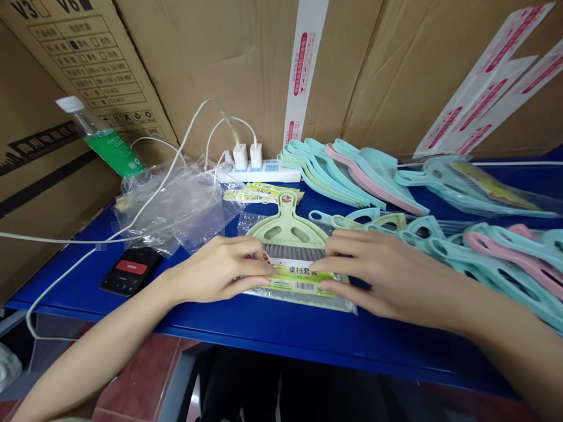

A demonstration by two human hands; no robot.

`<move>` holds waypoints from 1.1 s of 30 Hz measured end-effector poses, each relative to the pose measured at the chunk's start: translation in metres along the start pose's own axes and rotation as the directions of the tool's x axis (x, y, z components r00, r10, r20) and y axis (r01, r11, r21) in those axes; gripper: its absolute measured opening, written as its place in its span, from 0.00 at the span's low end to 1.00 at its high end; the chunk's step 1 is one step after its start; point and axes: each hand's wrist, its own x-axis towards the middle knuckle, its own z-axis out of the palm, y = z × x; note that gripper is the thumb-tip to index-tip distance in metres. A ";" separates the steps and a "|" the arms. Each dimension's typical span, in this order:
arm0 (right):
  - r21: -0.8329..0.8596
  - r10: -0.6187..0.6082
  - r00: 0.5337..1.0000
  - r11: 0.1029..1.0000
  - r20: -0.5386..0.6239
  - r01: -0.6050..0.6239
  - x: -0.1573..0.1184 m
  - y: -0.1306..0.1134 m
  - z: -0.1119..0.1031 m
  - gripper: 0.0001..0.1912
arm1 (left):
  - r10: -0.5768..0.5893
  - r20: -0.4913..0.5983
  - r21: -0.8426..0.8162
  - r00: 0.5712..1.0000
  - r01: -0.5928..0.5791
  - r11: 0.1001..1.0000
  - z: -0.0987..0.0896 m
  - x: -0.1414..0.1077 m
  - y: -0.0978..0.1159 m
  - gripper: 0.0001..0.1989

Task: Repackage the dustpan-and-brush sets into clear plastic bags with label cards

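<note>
pinching label card (303, 271) with left hand (215, 269) and right hand (382, 275) over brush (294, 253) and green dustpan (288, 223); seems nearly assembled, with loose dustpans (379, 161) behind apparently left to do

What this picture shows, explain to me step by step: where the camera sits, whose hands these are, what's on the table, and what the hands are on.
There is no machine here. The one picture comes from a camera worn on a person's head, looking forward and down at their own bare hands.

The left hand and right hand are at either side of a green dustpan with a grey-bristled brush, a printed label and clear plastic around it. The fingers touch this set; how firmly they grip, I can't tell.

On the blue table there are also a phone, loose plastic bags, a power strip, stacked dustpans and more handled pieces. Cardboard boxes stand behind.
</note>
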 end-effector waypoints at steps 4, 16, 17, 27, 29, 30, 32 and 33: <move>0.065 -0.016 0.999 0.998 0.045 0.013 0.001 -0.004 0.008 0.14 | 0.023 0.012 0.024 1.000 -0.024 0.999 0.001 0.001 0.000 0.19; 0.049 -0.012 0.996 0.999 0.083 0.008 0.003 -0.006 0.013 0.12 | 0.041 0.028 0.041 0.999 -0.042 0.998 -0.001 0.002 0.001 0.21; 0.052 -0.009 0.997 0.999 0.080 0.005 0.002 -0.006 0.013 0.11 | 0.038 0.027 0.040 0.999 -0.039 0.998 -0.001 0.003 0.001 0.22; 0.052 -0.012 0.998 0.999 0.057 0.009 0.000 -0.005 0.008 0.16 | -0.085 -0.027 0.099 0.996 0.087 0.991 -0.001 0.000 -0.001 0.17; 0.063 -0.008 0.998 0.998 0.065 0.004 0.000 -0.005 0.008 0.14 | -0.086 -0.033 0.108 0.996 0.089 0.990 0.000 0.001 -0.001 0.16; 0.070 -0.006 0.998 0.998 0.069 0.001 0.000 -0.005 0.009 0.14 | -0.083 -0.034 0.111 0.996 0.086 0.990 0.001 0.001 -0.002 0.15; 0.081 -0.004 0.998 0.997 0.069 -0.002 0.000 -0.004 0.010 0.13 | -0.076 -0.034 0.122 0.997 0.079 0.989 0.001 0.001 -0.002 0.14; 0.084 -0.004 0.998 0.997 0.065 -0.002 0.001 -0.003 0.010 0.13 | -0.072 -0.033 0.135 0.997 0.076 0.988 0.002 0.001 -0.003 0.14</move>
